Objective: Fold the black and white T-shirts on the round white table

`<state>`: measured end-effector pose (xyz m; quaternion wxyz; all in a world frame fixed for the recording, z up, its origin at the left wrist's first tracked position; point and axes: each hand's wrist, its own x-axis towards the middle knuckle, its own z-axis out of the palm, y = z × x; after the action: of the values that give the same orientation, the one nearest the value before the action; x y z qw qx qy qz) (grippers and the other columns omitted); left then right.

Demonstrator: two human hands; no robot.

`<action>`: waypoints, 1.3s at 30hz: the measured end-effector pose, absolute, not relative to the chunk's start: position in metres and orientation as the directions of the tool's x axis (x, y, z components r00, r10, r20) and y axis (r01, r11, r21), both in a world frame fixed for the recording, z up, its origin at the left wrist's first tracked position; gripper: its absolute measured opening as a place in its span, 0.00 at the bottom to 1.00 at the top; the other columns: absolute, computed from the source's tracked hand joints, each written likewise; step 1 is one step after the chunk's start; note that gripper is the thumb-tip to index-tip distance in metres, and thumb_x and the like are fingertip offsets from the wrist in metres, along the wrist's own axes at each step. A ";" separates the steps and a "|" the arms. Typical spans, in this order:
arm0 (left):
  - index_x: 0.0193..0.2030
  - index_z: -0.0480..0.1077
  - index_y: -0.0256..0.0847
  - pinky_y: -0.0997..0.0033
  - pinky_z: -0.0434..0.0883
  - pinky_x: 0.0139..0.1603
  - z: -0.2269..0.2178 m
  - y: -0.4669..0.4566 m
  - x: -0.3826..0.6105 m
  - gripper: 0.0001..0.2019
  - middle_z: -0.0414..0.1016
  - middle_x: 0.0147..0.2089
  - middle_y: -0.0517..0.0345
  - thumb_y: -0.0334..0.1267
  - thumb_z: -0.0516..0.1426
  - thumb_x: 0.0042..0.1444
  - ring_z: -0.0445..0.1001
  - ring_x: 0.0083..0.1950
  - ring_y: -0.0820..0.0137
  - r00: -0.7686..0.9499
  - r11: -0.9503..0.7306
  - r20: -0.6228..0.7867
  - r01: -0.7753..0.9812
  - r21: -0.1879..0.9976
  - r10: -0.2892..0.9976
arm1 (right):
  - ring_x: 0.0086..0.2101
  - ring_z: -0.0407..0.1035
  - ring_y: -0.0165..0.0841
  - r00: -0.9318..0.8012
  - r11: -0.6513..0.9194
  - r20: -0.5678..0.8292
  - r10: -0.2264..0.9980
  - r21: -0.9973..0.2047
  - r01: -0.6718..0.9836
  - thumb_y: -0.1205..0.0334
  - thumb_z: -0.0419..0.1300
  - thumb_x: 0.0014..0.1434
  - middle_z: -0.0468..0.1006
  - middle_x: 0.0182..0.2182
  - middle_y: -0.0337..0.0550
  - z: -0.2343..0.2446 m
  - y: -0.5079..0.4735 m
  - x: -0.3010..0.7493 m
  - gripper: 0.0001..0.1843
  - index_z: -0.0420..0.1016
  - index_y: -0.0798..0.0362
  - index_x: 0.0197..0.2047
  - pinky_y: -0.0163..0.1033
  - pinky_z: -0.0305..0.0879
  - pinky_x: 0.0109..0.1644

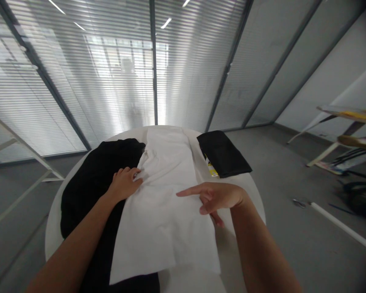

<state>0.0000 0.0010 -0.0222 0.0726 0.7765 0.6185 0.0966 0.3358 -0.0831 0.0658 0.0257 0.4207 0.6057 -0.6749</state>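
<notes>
A white garment (161, 219) on a round white table (53, 240), left hand (124, 184) and right hand (219, 198) apart over it.
We find the left hand on the garment's upper part, beside a black garment (91, 195); the right hand is at the garment's right side, index finger extended. We cannot tell whether either hand grips the fabric. In our judgement, the main risk is a pull on the white garment, which overlaps the black one: that could drag the black garment over the table rim it already reaches. A knock could also shift the folded black item (222, 154) and the yellow-marked packet (212, 169) partly under it. Count: two hands, one white garment, one black garment, one folded black item, one packet, one table.
</notes>
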 end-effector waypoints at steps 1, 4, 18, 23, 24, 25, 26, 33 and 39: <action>0.57 0.68 0.47 0.52 0.61 0.53 -0.022 0.000 0.001 0.24 0.71 0.49 0.48 0.51 0.51 0.56 0.67 0.52 0.53 0.209 -0.219 0.068 0.950 0.224 0.976 | 0.24 0.76 0.34 -0.640 -0.252 -0.575 0.509 -0.811 0.528 0.50 0.66 0.55 0.77 0.21 0.34 0.063 -0.081 0.336 0.45 0.52 0.53 0.70 0.33 0.70 0.31; 0.62 0.63 0.47 0.51 0.61 0.53 -0.021 -0.002 0.002 0.27 0.69 0.52 0.45 0.48 0.52 0.55 0.66 0.53 0.51 0.175 -0.189 0.084 0.960 0.206 0.981 | 0.27 0.76 0.33 -0.446 -0.165 -0.443 0.778 -0.828 0.536 0.49 0.54 0.64 0.79 0.26 0.41 0.046 -0.067 0.330 0.31 0.59 0.52 0.66 0.36 0.70 0.34; 0.58 0.68 0.51 0.47 0.57 0.53 -0.019 -0.001 0.001 0.25 0.74 0.44 0.53 0.35 0.51 0.52 0.66 0.51 0.54 0.261 -0.275 0.088 0.911 0.306 0.961 | 0.52 0.70 0.43 0.000 -0.030 -0.090 0.996 -0.332 0.943 0.58 0.53 0.62 0.75 0.52 0.52 -0.011 -0.037 0.319 0.28 0.60 0.53 0.64 0.44 0.61 0.55; 0.49 0.74 0.51 0.48 0.53 0.58 -0.015 -0.006 0.003 0.22 0.75 0.37 0.57 0.31 0.52 0.49 0.68 0.48 0.59 0.387 -0.418 0.159 0.843 0.337 0.908 | 0.51 0.70 0.40 -0.125 0.076 -0.116 0.985 -0.358 0.930 0.66 0.51 0.59 0.75 0.53 0.52 -0.007 -0.042 0.326 0.25 0.65 0.54 0.61 0.40 0.61 0.53; 0.48 0.75 0.50 0.49 0.53 0.59 -0.012 -0.008 0.005 0.22 0.75 0.36 0.58 0.30 0.52 0.48 0.69 0.47 0.61 0.417 -0.451 0.171 0.821 0.351 0.893 | 0.50 0.71 0.39 -0.138 0.084 -0.126 0.982 -0.365 0.927 0.66 0.52 0.58 0.76 0.52 0.51 -0.004 -0.043 0.327 0.26 0.67 0.54 0.60 0.40 0.62 0.52; 0.46 0.75 0.49 0.50 0.54 0.59 -0.009 -0.011 0.007 0.22 0.75 0.35 0.59 0.28 0.53 0.46 0.69 0.45 0.62 0.447 -0.482 0.180 0.796 0.367 0.876 | 0.48 0.71 0.39 -0.149 0.088 -0.138 0.979 -0.371 0.925 0.67 0.53 0.57 0.77 0.50 0.50 -0.002 -0.044 0.329 0.25 0.68 0.53 0.58 0.39 0.62 0.50; 0.45 0.76 0.48 0.51 0.55 0.59 -0.006 -0.014 0.009 0.22 0.75 0.34 0.59 0.27 0.53 0.45 0.70 0.44 0.63 0.476 -0.510 0.186 0.769 0.385 0.859 | 0.46 0.72 0.39 -0.159 0.092 -0.149 0.976 -0.377 0.922 0.66 0.53 0.56 0.78 0.49 0.49 0.001 -0.045 0.330 0.24 0.70 0.52 0.56 0.39 0.63 0.49; 0.40 0.78 0.41 0.69 0.67 0.43 0.007 -0.027 0.015 0.18 0.74 0.33 0.58 0.26 0.52 0.45 0.71 0.37 0.70 0.590 -0.520 0.130 0.561 0.644 0.797 | 0.43 0.73 0.41 0.053 -0.072 -0.068 0.996 -0.311 0.948 0.63 0.51 0.60 0.80 0.39 0.50 0.003 -0.039 0.325 0.13 0.77 0.53 0.40 0.39 0.63 0.46; 0.38 0.78 0.39 0.73 0.64 0.37 0.005 -0.025 0.012 0.17 0.72 0.31 0.59 0.29 0.51 0.45 0.70 0.36 0.71 0.562 -0.357 0.037 0.471 0.807 0.827 | 0.50 0.69 0.42 0.181 -0.142 0.101 0.978 -0.307 0.941 0.60 0.52 0.62 0.72 0.52 0.57 -0.015 -0.028 0.317 0.22 0.67 0.58 0.57 0.41 0.61 0.53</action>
<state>0.0122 -0.0248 0.0053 0.3921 0.7919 0.4098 0.2265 0.3170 -0.0281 -0.0152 -0.1518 0.7531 0.6371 -0.0615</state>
